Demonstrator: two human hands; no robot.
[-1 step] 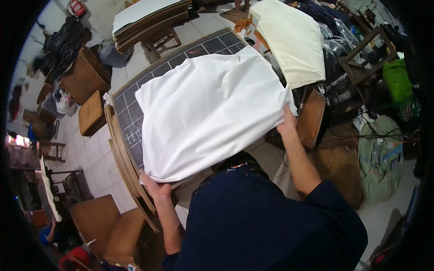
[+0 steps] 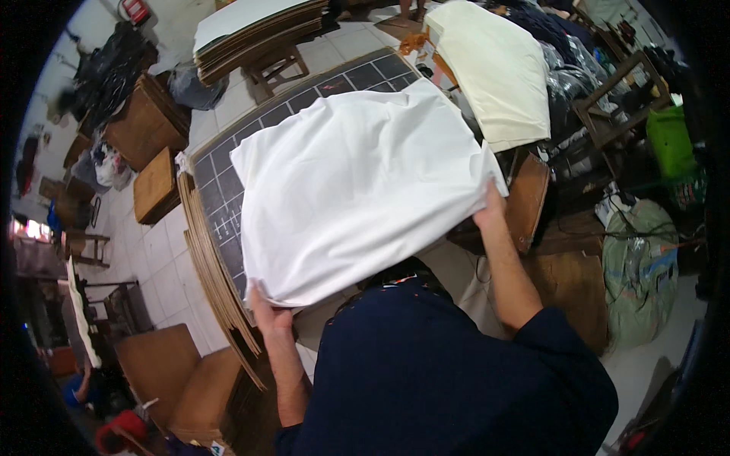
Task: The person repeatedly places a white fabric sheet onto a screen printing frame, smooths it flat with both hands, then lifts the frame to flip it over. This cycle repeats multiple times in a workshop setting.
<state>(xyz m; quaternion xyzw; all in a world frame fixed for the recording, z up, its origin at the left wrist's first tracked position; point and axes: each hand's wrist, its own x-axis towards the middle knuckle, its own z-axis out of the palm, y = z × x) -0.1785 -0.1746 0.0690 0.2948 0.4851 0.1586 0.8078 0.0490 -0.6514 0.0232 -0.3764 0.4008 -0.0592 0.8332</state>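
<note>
A white piece of fabric [image 2: 357, 182] lies wrinkled over a dark board [image 2: 220, 182] marked with a pale grid. My left hand [image 2: 268, 310] grips the fabric's near-left corner at the board's edge. My right hand [image 2: 490, 204] holds the fabric's right edge, near a small raised fold. The fingers of both hands are partly hidden by the cloth. Layered edges of thin boards [image 2: 209, 266] show along the board's left side. Cream fabric pieces [image 2: 494, 68] lie beyond the far right corner.
Stacked boards [image 2: 258, 34] sit on a stool behind. Brown wooden panels [image 2: 160, 182] stand at left and lower left, another [image 2: 563, 296] at right. Bagged bundles and a wooden frame [image 2: 623, 99] crowd the right. At the far lower left is a person in blue [image 2: 76, 387].
Both my hands and the near edge of the white fabric have shifted slightly to the right; both hands still hold the cloth.
</note>
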